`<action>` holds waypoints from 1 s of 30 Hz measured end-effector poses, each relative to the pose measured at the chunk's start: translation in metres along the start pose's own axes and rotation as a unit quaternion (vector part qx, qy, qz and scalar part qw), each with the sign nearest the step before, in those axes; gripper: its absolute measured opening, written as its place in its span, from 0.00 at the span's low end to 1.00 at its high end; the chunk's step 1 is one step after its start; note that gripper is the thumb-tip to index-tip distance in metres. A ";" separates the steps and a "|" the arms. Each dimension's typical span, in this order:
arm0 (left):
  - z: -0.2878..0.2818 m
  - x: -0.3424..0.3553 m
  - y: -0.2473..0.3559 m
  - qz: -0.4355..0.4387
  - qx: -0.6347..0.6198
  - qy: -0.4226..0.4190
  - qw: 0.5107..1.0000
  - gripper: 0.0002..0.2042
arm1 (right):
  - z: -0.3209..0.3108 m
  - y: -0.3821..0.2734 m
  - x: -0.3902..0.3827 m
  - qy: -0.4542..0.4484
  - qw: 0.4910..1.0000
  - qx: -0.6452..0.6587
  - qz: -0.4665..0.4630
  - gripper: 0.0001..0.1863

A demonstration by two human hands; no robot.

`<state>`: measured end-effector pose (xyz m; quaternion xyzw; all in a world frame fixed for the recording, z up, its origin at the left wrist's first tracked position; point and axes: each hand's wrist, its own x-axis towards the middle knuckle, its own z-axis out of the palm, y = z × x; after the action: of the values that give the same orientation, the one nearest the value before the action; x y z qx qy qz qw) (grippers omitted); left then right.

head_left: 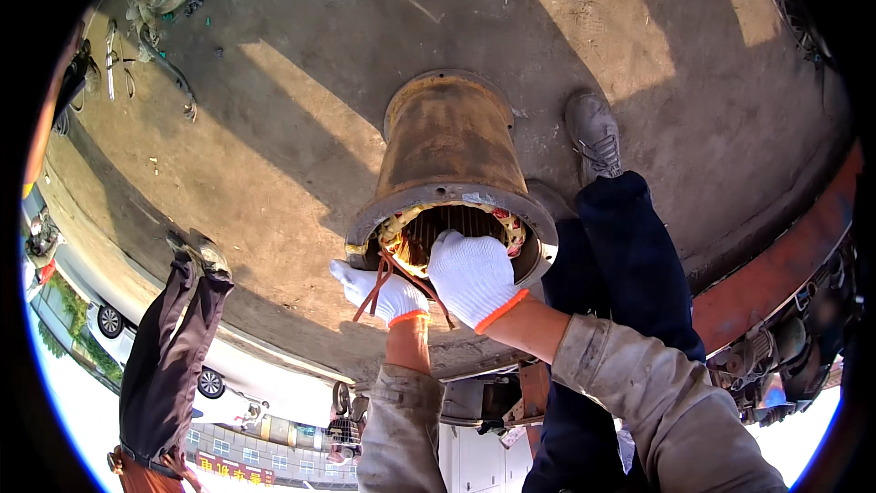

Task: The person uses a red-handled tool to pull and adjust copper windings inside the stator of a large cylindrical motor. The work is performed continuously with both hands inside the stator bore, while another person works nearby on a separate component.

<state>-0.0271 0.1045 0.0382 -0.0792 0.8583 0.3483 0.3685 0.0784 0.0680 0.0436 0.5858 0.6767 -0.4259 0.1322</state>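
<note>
A rusty motor stator housing (447,141) lies on the ground with its flanged open end toward me. Inside the opening runs a ring of coil windings (506,224) bound with pale lacing, around a dark slotted bore. My right hand (474,278), in a white knit glove with an orange cuff, is at the opening, bent inward; its fingertips are hidden. Gloved likewise, my left hand (381,294) lies against the lower left of the flange with a finger stretched to the left. Reddish-brown lead wires (388,274) hang from the windings between my hands, partly across the left glove.
Another person's legs in dark trousers (610,237) stand close at the right, with a grey shoe (595,132) beside the housing. Further left stands someone in brown trousers (173,347). A red metal beam (776,251) curves along the right; tools and a cable (169,68) lie at far left.
</note>
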 end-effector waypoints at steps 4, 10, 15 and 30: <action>0.010 -0.010 0.000 0.009 0.022 0.003 1.000 0.37 | 0.051 0.026 0.031 0.020 0.995 0.094 0.003 0.09; -0.033 0.045 -0.021 0.063 0.031 -0.022 0.997 0.30 | 0.000 -0.007 -0.006 0.021 1.000 0.020 -0.004 0.10; -0.022 0.040 -0.027 0.066 0.030 -0.040 0.997 0.28 | 0.010 0.003 0.013 -0.027 0.998 -0.006 0.054 0.09; -0.029 0.048 -0.029 0.065 0.020 -0.130 0.989 0.37 | 0.032 0.015 0.037 0.079 0.992 0.081 0.060 0.08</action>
<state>-0.0669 0.0701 0.0032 0.0305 0.8132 0.3618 0.4549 0.0709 0.0686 -0.0069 0.6658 0.6122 -0.4229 0.0555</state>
